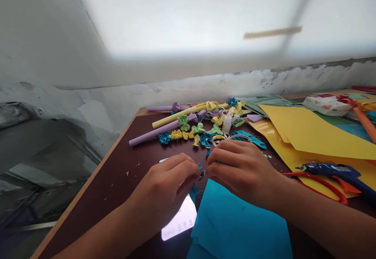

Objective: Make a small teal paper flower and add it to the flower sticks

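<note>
From my distant seat I'm looking down at two bare hands meeting over a dark table (pixel 123 177). My left hand (pixel 173 177) is closing narrowly, its fingertips pinching a small blue paper piece (pixel 201 169) that is sitting between the two hands. My right hand (pixel 239 167) is curling its fingers close beside that piece (the knuckles are blocking my view, so I cannot tell whether it is gripping anything). Below the right hand a large blue sheet (pixel 241 227) is lying, and a phone (pixel 179 223) is glowing under the left. Beyond the hands, a lilac paper tube (pixel 152 133) and a yellow paper tube (pixel 167 121) are lying among crumpled paper flowers, near a white bottle (pixel 227 123). To the right, a blue glue gun (pixel 335 169) is resting by yellow sheets (pixel 311 130).
</note>
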A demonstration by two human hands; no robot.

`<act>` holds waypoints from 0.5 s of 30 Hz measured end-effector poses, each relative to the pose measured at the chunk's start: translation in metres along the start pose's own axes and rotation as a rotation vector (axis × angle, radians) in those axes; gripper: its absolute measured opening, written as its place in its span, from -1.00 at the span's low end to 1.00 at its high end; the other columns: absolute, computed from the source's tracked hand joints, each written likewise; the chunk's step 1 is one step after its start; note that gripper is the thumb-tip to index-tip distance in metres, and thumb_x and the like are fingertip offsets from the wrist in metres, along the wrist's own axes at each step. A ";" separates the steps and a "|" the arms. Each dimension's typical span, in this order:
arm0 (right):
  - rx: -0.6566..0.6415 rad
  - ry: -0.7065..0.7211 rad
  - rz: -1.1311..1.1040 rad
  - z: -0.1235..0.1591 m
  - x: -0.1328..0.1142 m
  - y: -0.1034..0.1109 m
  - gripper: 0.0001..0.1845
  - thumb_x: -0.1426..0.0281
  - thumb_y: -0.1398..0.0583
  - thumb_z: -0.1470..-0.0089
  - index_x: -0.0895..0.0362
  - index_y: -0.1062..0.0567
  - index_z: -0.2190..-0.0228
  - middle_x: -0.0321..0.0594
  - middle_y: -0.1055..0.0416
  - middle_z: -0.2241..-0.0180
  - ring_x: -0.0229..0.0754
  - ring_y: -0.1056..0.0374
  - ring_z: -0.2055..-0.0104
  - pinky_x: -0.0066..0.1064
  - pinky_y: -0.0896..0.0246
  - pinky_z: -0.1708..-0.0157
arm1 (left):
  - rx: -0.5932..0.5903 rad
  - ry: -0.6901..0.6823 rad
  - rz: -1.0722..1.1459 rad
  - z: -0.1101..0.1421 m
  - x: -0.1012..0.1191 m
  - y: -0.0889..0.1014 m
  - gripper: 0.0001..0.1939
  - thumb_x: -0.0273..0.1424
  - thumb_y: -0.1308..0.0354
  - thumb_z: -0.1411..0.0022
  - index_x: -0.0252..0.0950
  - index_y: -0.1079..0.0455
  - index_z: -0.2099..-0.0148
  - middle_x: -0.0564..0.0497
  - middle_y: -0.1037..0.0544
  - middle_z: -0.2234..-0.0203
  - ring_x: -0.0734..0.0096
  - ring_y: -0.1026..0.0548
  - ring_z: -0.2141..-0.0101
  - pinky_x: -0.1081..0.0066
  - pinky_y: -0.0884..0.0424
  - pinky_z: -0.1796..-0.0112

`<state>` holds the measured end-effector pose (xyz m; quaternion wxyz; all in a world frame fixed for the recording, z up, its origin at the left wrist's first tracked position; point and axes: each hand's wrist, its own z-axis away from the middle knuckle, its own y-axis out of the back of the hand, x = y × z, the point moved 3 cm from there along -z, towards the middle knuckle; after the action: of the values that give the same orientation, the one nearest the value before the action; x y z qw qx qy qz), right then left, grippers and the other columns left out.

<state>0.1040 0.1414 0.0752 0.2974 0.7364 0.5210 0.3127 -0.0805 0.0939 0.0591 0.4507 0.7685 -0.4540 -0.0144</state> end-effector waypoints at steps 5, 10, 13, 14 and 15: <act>0.002 0.050 0.077 -0.003 -0.010 0.006 -0.74 0.56 -0.15 -0.30 0.22 -0.58 0.40 -0.20 -0.50 0.40 -0.17 -0.32 0.34 -0.27 -0.14 0.37 | -0.001 0.038 -0.008 0.002 -0.001 -0.003 -0.85 -0.63 -0.14 -0.36 -0.28 -0.43 0.17 0.05 -0.53 0.30 0.49 -0.49 0.31 0.49 -0.38 0.27; 0.017 0.060 0.114 -0.005 -0.014 0.007 -0.73 0.56 -0.16 -0.29 0.22 -0.59 0.42 -0.20 -0.50 0.42 -0.17 -0.31 0.37 -0.27 -0.14 0.40 | 0.012 0.045 -0.004 0.001 0.001 -0.003 -0.85 -0.64 -0.13 -0.35 -0.30 -0.42 0.21 0.06 -0.52 0.34 0.49 -0.48 0.33 0.48 -0.37 0.29; 0.015 0.061 0.111 -0.005 -0.013 0.007 -0.72 0.56 -0.15 -0.30 0.23 -0.60 0.42 -0.19 -0.50 0.42 -0.16 -0.32 0.36 -0.27 -0.15 0.39 | 0.015 0.045 -0.004 0.000 0.001 -0.002 -0.85 -0.63 -0.13 -0.36 -0.30 -0.42 0.22 0.06 -0.52 0.34 0.49 -0.48 0.34 0.47 -0.37 0.30; 0.014 0.063 0.110 -0.005 -0.013 0.007 -0.72 0.57 -0.15 -0.29 0.23 -0.60 0.42 -0.19 -0.50 0.43 -0.16 -0.32 0.36 -0.27 -0.15 0.39 | 0.011 0.049 -0.002 0.000 0.001 -0.002 -0.85 -0.62 -0.13 -0.36 -0.29 -0.43 0.21 0.06 -0.52 0.33 0.49 -0.48 0.33 0.47 -0.37 0.29; 0.015 0.063 0.111 -0.005 -0.013 0.006 -0.72 0.58 -0.15 -0.29 0.23 -0.60 0.42 -0.19 -0.49 0.43 -0.16 -0.32 0.37 -0.27 -0.15 0.40 | 0.005 0.054 0.000 0.000 0.001 -0.002 -0.85 -0.62 -0.13 -0.37 -0.28 -0.44 0.20 0.06 -0.53 0.31 0.48 -0.49 0.31 0.47 -0.38 0.28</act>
<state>0.1002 0.1277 0.0815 0.2576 0.7561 0.4908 0.3480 -0.0788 0.0937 0.0577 0.4610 0.7697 -0.4415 0.0073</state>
